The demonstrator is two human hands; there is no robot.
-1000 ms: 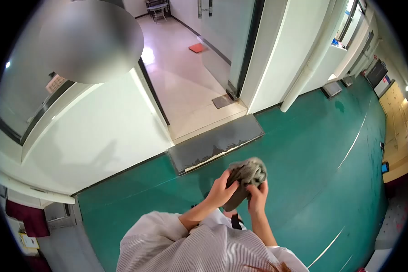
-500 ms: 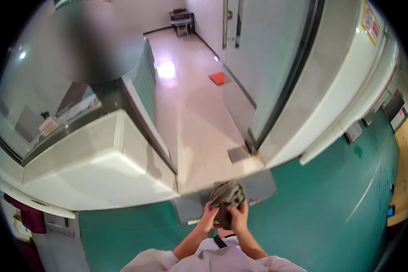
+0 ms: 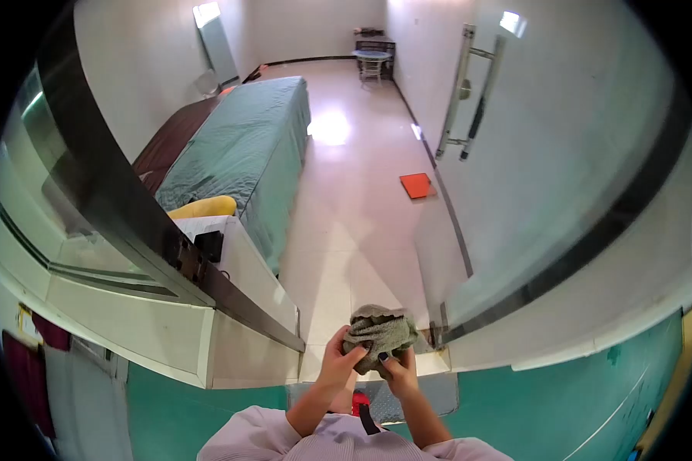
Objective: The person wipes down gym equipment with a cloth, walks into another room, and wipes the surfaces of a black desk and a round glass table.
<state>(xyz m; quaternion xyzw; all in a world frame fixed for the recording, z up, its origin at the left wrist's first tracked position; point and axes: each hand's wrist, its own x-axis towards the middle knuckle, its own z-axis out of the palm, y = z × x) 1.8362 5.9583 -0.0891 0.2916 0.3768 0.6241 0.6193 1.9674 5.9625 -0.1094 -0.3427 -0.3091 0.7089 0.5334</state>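
A crumpled grey-green cloth [image 3: 380, 332] is bunched up in front of my body, held between both hands. My left hand [image 3: 338, 361] grips its left side, thumb pressed on top. On the lower right side of the cloth, my right hand [image 3: 401, 374] is closed, with its thumb against the fabric. Most of the fingers are hidden beneath the cloth. Below my hands lies a grey doormat [image 3: 430, 396] at the doorway, and part of a red shoe [image 3: 359, 401] shows above it.
Beyond the doorway, a bed [image 3: 246, 146] with a green cover stands on the left, with a white cabinet [image 3: 246, 261] nearer. An orange square [image 3: 416, 185] lies on the pale floor. The glass door [image 3: 561, 154] with a metal handle [image 3: 469, 96] stands right. A small table [image 3: 372, 58] is far back.
I have moved forward to the threshold, and the room with the bed now shows more fully. The cloth stays in both hands, turned and shifted in their hold.
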